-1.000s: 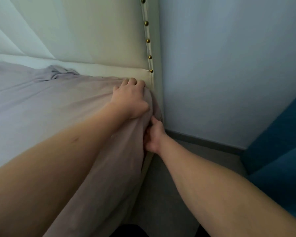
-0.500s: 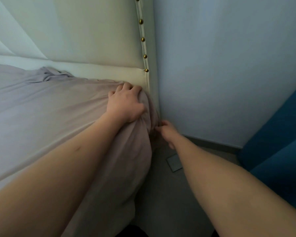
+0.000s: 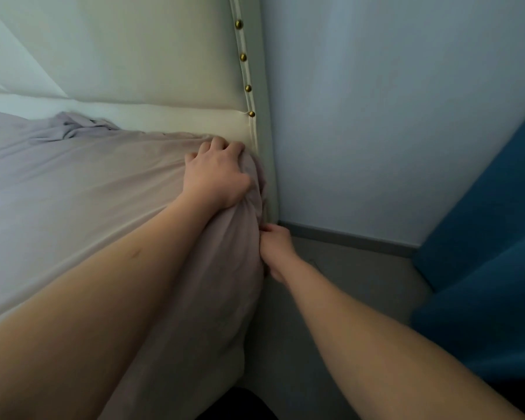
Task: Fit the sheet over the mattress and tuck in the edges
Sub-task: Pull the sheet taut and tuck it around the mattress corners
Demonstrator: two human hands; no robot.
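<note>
Sheet (pale purple) covers the mattress across the left of the frame and hangs down its side at the bottom middle. Left hand rests on the mattress corner by the cream headboard, fingers bent over bunched cloth. Right hand sits lower, just right of centre, its grip clamped on the sheet's hanging edge. Blue curtain hangs at the right.

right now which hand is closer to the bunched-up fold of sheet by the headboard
Left. The left hand rests on the mattress corner, on the same top surface as the bunched fold. The right hand is lower, against the sheet on the mattress side, farther from it.
</note>
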